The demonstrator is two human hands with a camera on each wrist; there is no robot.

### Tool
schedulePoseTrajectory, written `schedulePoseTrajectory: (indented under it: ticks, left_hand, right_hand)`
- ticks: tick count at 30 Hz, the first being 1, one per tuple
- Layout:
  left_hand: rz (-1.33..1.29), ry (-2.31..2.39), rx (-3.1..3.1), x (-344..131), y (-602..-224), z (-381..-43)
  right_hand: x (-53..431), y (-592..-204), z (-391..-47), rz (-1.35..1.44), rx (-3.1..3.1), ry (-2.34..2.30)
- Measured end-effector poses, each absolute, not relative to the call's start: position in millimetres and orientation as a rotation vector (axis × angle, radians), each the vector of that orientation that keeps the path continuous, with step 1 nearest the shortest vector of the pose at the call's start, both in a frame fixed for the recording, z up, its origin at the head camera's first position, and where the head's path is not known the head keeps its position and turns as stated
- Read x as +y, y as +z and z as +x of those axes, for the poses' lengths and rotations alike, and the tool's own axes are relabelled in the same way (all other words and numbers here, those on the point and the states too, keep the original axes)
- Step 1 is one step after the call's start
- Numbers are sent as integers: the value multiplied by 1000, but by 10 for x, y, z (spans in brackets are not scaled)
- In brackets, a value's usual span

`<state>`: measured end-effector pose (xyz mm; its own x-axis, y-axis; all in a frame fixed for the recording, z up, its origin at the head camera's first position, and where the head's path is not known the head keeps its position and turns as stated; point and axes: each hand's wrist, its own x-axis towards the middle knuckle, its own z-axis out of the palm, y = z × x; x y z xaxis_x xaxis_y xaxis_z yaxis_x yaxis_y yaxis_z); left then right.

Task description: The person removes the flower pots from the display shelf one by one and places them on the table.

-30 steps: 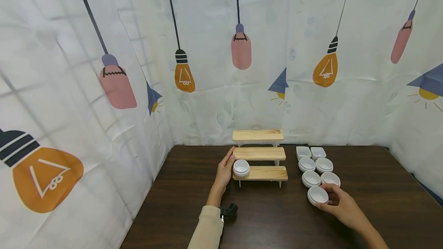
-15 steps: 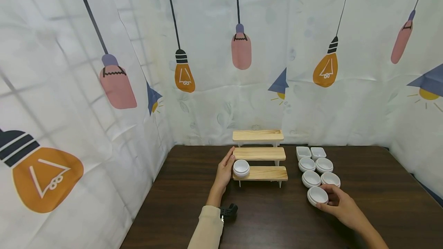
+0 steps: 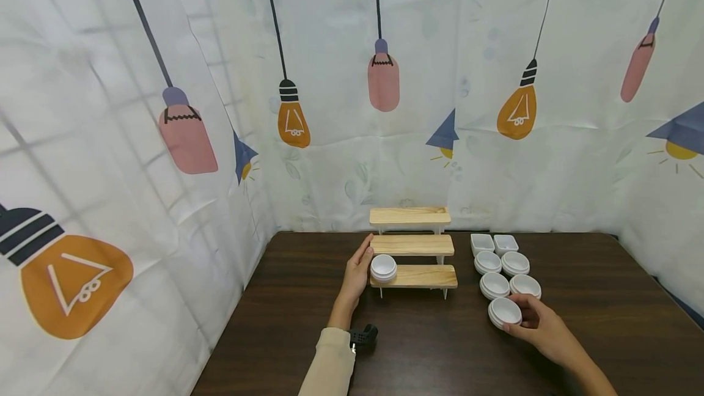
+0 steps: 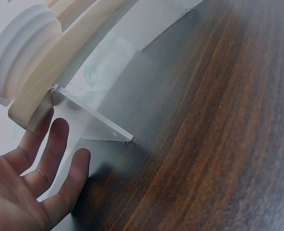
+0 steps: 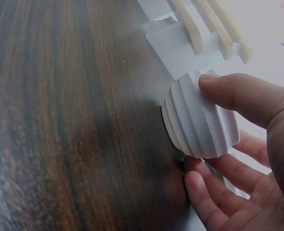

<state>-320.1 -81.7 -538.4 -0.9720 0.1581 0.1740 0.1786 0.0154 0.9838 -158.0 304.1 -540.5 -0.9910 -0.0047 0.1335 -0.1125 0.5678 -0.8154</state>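
A wooden three-tier display stand (image 3: 426, 276) with clear side supports stands mid-table. On the left end of its lowest tier sits a ribbed white bowl (image 3: 383, 267). Beside that end is my left hand (image 3: 355, 274), its loosely bent fingers (image 4: 53, 154) against or close to the bottom board; exact contact is hard to tell. My right hand (image 3: 547, 330) pinches another ribbed white bowl (image 5: 199, 118), thumb on the near side and fingers on the other. This bowl (image 3: 505, 311) is at the front of the group on the right, on or just over the table.
Behind the held bowl are several round white bowls (image 3: 494, 285) in two columns, with two square white dishes (image 3: 482, 243) at the back. The dark wooden table (image 3: 429, 347) ends at a printed curtain (image 3: 330, 188). A black wrist device (image 3: 364, 336) is at my left wrist.
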Motion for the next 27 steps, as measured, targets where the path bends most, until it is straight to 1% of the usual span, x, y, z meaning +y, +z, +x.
schedulePoseTrajectory:
  ticks: [27]
  left_hand:
    - [-348, -2164, -2225, -809, -5389, -3197]
  right_hand:
    - [3064, -5374, -1566, 111, -2683, 1444]
